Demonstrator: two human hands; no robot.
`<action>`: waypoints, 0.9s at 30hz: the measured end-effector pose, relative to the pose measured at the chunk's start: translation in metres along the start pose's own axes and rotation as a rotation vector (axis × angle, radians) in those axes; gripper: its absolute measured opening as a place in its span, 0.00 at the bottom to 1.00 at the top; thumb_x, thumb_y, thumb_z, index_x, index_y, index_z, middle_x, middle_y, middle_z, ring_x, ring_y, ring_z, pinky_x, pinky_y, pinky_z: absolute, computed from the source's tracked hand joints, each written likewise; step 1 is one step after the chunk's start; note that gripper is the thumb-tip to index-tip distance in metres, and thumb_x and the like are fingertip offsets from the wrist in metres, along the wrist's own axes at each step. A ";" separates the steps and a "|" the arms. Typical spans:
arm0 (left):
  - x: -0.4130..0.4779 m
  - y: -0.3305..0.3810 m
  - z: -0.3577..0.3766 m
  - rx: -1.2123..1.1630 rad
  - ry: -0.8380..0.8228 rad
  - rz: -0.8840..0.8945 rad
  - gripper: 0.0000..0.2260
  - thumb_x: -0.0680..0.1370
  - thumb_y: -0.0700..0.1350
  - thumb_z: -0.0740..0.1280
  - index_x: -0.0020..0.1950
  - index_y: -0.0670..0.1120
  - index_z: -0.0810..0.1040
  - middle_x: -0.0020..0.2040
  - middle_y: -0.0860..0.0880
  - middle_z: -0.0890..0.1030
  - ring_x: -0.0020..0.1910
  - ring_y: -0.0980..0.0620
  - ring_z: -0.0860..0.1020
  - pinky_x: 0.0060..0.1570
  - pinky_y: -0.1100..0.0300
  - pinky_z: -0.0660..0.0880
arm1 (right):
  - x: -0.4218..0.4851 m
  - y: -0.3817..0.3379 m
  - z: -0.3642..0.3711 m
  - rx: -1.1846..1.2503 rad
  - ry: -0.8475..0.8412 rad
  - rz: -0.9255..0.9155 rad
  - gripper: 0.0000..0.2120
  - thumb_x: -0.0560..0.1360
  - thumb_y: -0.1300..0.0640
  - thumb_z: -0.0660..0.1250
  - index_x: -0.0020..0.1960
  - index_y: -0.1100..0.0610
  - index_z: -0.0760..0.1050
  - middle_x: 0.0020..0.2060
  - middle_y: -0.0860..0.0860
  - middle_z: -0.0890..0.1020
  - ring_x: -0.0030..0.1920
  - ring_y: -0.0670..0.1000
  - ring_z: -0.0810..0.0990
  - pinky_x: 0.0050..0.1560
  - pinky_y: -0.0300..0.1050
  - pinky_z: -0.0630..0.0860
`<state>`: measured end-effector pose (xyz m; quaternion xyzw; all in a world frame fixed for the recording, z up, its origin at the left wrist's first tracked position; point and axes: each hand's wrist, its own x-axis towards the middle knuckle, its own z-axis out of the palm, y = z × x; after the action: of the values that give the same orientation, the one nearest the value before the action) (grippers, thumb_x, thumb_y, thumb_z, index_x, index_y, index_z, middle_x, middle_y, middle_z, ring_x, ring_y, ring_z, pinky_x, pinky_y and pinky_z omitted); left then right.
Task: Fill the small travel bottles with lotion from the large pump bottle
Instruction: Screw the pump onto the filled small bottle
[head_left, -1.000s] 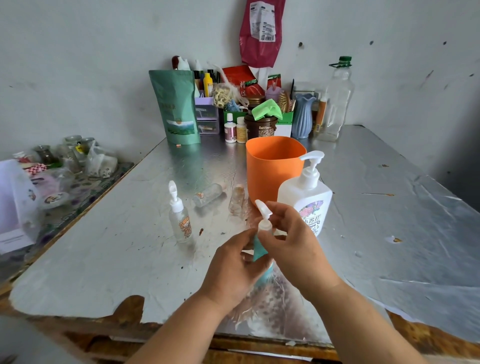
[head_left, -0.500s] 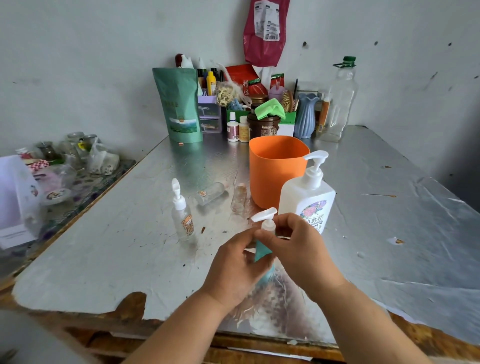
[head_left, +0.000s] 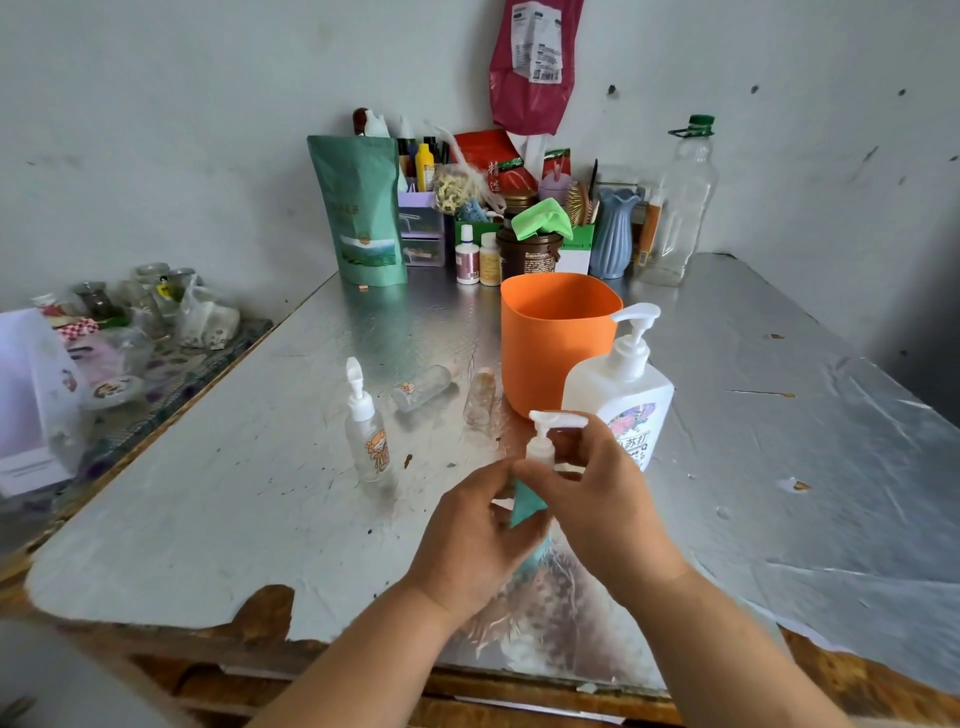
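Head view. Item: small teal plastic travel bottle (head_left: 525, 508) with white pump cap (head_left: 551, 423), held upright over the near part of the silver foil-covered table (head_left: 234, 499), just before the large white plastic pump bottle (head_left: 621, 397). The left hand (head_left: 475, 535) curled round the teal body; the right hand (head_left: 605, 506) pinched the cap's collar. The large bottle stood upright beside a soft orange tub (head_left: 550, 338). A small clear travel bottle with white pump top (head_left: 370, 439) stood upright to the left, well apart. Two small clear bottles (head_left: 423, 392) were between it and the tub, one on its side.
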<state>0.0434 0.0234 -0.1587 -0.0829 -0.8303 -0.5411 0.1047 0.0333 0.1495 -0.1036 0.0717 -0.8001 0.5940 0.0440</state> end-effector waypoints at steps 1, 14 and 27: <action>0.000 -0.001 0.000 0.004 -0.004 -0.009 0.14 0.74 0.52 0.72 0.59 0.57 0.78 0.52 0.60 0.82 0.54 0.61 0.79 0.52 0.64 0.79 | 0.001 0.000 -0.001 0.006 0.014 0.007 0.12 0.72 0.57 0.72 0.52 0.49 0.73 0.45 0.47 0.81 0.48 0.48 0.80 0.50 0.42 0.79; -0.002 -0.004 -0.001 0.017 0.002 -0.065 0.19 0.73 0.56 0.72 0.63 0.58 0.75 0.55 0.59 0.81 0.51 0.57 0.82 0.49 0.58 0.81 | 0.012 -0.019 -0.051 0.712 0.189 0.074 0.07 0.75 0.62 0.68 0.52 0.62 0.80 0.41 0.51 0.85 0.42 0.48 0.82 0.50 0.44 0.78; -0.003 0.000 0.002 0.074 0.046 -0.091 0.21 0.71 0.52 0.75 0.63 0.60 0.73 0.54 0.59 0.80 0.45 0.58 0.83 0.49 0.57 0.81 | -0.004 0.035 -0.067 -0.307 0.006 0.347 0.18 0.73 0.48 0.70 0.35 0.62 0.73 0.25 0.51 0.76 0.24 0.48 0.72 0.32 0.41 0.67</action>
<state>0.0457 0.0248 -0.1601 -0.0287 -0.8500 -0.5161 0.1018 0.0303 0.2241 -0.1174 -0.0762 -0.8813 0.4641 -0.0460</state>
